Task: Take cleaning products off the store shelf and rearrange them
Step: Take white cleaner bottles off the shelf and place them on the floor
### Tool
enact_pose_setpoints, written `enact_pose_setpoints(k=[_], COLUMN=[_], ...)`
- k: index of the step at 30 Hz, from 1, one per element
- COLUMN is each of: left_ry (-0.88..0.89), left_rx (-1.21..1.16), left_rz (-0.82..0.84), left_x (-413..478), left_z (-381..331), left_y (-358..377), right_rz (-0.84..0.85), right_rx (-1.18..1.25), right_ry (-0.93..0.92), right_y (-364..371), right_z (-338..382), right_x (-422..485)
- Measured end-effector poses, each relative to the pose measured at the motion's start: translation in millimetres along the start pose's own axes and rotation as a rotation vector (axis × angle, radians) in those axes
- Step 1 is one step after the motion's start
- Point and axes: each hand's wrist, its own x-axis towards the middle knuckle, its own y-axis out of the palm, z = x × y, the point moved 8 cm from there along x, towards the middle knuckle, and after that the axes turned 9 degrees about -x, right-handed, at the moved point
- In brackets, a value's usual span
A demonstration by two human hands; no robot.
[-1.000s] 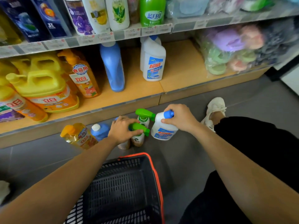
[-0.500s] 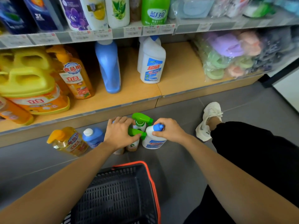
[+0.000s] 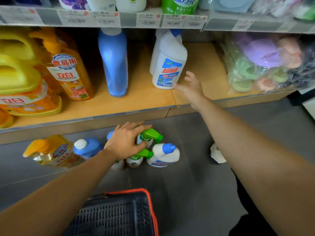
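A: What is sitting nearest to the person?

B: A black basket [image 3: 150, 201] with an orange rim is sitting on the grey floor [image 3: 187, 184], between the two forearms.

A: And just behind it?

B: Several bottles are standing on the floor in front of the shelf [image 3: 136, 101]. There are two green-trigger spray bottles [image 3: 150, 135]. A white blue-capped bottle [image 3: 163, 155] is just beside them on the right. A blue white-capped bottle [image 3: 88, 147] and a yellow bottle [image 3: 51, 152] are on the left. The left hand [image 3: 125, 142] is resting on top of the spray bottles, with fingers relaxed and spread, gripping nothing.

A: Where is the right hand [image 3: 191, 87]?

B: It is hovering farther away, over the shelf, just beside the white cleaner bottle [image 3: 167, 65] that is standing there. The fingers are spreading wide and holding nothing. The hand is blurred, so I cannot tell if it is touching the bottle.

A: What else is standing on the shelf?

B: A tall blue bottle [image 3: 114, 62] is standing to the left, then an orange detergent bottle [image 3: 68, 68] and yellow jugs [image 3: 20, 79]. Bagged colourful goods [image 3: 264, 62] are lying on the right.
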Motion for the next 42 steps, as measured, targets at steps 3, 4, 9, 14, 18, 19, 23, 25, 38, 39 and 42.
enact_pose_setpoints(k=[3,4,9,14,18,19,23,25,38,39,42], left_ry=[0.017,0.021,0.005,0.002,0.006,0.002,-0.022,-0.033,-0.154,-0.136,-0.097], left_rx=[-0.070,-0.080,-0.110,-0.127,-0.142,-0.145,-0.142,-0.139,-0.648,-0.739,-0.968], left_rz=[-0.002,-0.003,-0.012,-0.016,-0.016,-0.012,-0.015,-0.017,-0.386,-0.415,-0.481], left_x=[3.4,3.6,2.4,1.8,0.5,0.4,-0.2,-0.9,-35.0,-43.3,-75.3], left_z=[2.5,2.6,2.7,0.9,0.2,0.7,1.3,1.1,-10.5,-16.9,-37.8], left_y=[-0.4,-0.1,2.5,1.7,2.9,3.5,3.8,3.5,-88.6,-105.9,-159.9], right_rz=[0.029,0.024,-0.097,-0.141,-0.171,-0.198,-0.214,-0.184,0.152,0.184,0.305], right_rx=[0.102,0.123,0.248,0.217,0.238,0.242,0.224,0.150,-0.134,-0.101,0.039], right_ry=[-0.044,-0.065,-0.092,-0.195,-0.218,-0.211,-0.233,-0.284,-0.567,-0.574,-0.577], right_y=[19.5,24.6,26.7,26.6,37.2,37.2,34.1,31.1,-30.6,-33.9,-36.1], right_z=[13.0,15.2,8.0,8.6,23.6,25.2,25.9,26.7,97.3,105.2,123.1], right_x=[28.1,34.1,37.5,22.1,17.0,16.9,11.0,1.6,-113.4,-127.4,-172.7])
